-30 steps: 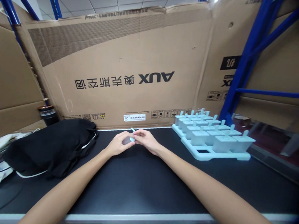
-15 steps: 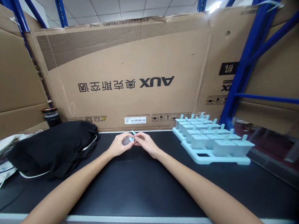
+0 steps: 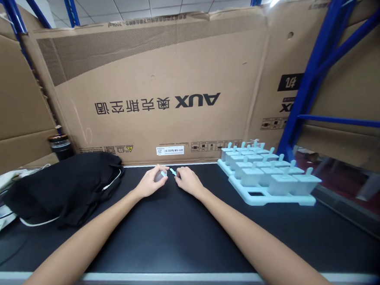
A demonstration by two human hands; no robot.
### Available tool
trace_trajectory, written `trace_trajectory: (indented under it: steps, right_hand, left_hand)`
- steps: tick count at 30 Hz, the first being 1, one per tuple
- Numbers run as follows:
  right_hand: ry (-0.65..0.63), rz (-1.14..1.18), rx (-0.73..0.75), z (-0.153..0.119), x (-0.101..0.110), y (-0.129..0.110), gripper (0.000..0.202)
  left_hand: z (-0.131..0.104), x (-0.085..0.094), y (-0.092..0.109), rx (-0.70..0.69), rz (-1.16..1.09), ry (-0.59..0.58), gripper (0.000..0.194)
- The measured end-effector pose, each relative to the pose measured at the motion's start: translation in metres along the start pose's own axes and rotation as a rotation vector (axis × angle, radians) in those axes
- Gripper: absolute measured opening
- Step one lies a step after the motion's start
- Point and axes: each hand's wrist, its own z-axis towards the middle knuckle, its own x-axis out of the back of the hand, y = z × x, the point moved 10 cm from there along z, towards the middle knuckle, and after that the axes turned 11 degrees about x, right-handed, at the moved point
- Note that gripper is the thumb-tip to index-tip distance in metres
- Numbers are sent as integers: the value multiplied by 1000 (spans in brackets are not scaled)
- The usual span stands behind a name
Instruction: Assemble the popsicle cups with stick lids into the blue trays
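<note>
Near the back middle of the black table, my left hand (image 3: 151, 181) is closed around a small translucent popsicle mold (image 3: 159, 175) with a light blue part showing at its right side. My right hand (image 3: 187, 180) pinches a small light blue stick piece (image 3: 172, 171), which points up and left from the fingertips. A narrow gap separates the two hands. To the right, a light blue tray (image 3: 256, 199) holds several lidded molds (image 3: 281, 183) with upright sticks; one slot at its front left corner has no mold.
A black cloth (image 3: 59, 187) lies on the table's left side, with white cables and a dark jar (image 3: 60, 147) near it. Behind the table (image 3: 170, 236) stands a large cardboard sheet (image 3: 155, 83). A blue shelf post (image 3: 306, 90) rises behind the tray.
My hands have moved apart. The light blue stick piece is now in my right hand, away from the mold in my left. The camera view has shifted slightly.
</note>
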Motion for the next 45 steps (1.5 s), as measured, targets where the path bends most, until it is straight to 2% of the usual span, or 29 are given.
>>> trace_trajectory:
  steps: [2,7,9,12,13,18,21,24,28,33,41,45]
  right_hand:
    - [1,23,-28,0,-1,6,8]
    - [13,113,-73,1,2,14,25]
    - [25,145,-64,1,8,11,23]
    - [58,204,-45,1,22,3,8]
    - [76,231,-44,1,27,1,5]
    - [192,425,-50,4,46,-13,14]
    - [304,673,-31,4,52,-20,14]
    - [388,829,3,4,55,-26,20]
    - [373,738,60,3,55,-34,18]
    - [286,558,162,2,53,-50,11]
    - [218,366,197,-2,40,-57,25]
    - [145,142,194,-10,33,-62,28]
  left_hand:
    - [0,-1,2,-18,18,-9,13]
    - [0,-3,-2,-14,94,-6,15]
    - [-1,-5,-1,-18,114,-19,17]
    - [-2,-7,0,-21,140,-46,18]
    - [-3,-8,0,-17,146,-49,19]
    - [-4,-6,2,-55,66,-13,26]
    - [-6,-4,5,-123,18,28,36]
    - [-4,-5,0,-113,9,38,50]
    - [2,-11,-10,-7,-122,-12,66]
    - [6,-18,-16,102,-325,-71,57]
    - [2,-24,-12,98,-428,-127,44]
    - [1,-26,-10,62,-406,-149,41]
